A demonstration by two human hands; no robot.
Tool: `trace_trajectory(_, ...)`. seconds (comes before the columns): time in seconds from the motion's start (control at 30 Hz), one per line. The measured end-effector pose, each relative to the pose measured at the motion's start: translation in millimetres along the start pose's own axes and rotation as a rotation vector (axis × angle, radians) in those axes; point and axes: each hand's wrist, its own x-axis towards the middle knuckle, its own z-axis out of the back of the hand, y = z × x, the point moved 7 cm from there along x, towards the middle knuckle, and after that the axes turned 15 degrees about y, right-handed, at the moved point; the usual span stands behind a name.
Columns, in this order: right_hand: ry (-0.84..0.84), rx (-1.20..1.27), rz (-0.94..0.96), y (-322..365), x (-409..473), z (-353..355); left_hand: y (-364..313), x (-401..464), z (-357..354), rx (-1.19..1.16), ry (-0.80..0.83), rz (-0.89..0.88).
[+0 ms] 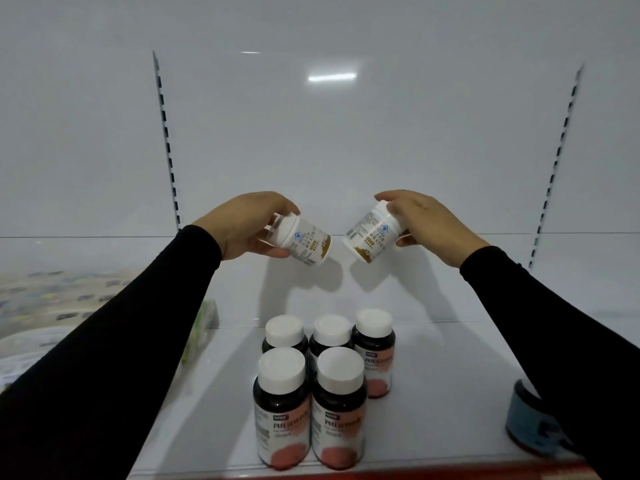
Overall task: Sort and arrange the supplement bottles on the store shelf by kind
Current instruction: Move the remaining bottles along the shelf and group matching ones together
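Observation:
My left hand (pixel 247 225) grips a small white bottle (pixel 306 244) by its cap end, tilted with its base down to the right. A matching white bottle (pixel 370 235) is held by its cap in my right hand (pixel 426 220), tilted with its base down to the left. Both hang above the white shelf (pixel 450 358), near the back panel, their bases a little apart. Below them, at the shelf's front middle, stand several dark bottles (pixel 313 386) with white caps and pink-and-white labels, upright in two close rows.
A dark blue jar (pixel 526 420) stands at the front right, partly hidden by my right sleeve. Green-and-white packets (pixel 202 327) lie at the shelf's left edge beside my left sleeve. Slotted uprights (pixel 168 140) run up the back panel. A red strip edges the shelf front.

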Motion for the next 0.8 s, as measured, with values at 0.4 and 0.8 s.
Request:
trace_trajectory(0.4,-0.39,0.179,-0.018,7.8,-124.3,114.4,-66.0,47.7,-115.7,0.07,0.364,-0.23)
trace_trajectory(0.8,-0.857,-0.223,-0.09,-3.4,-370.9,270.2,-136.9,31.6,-384.7,0.024,0.455,-0.461)
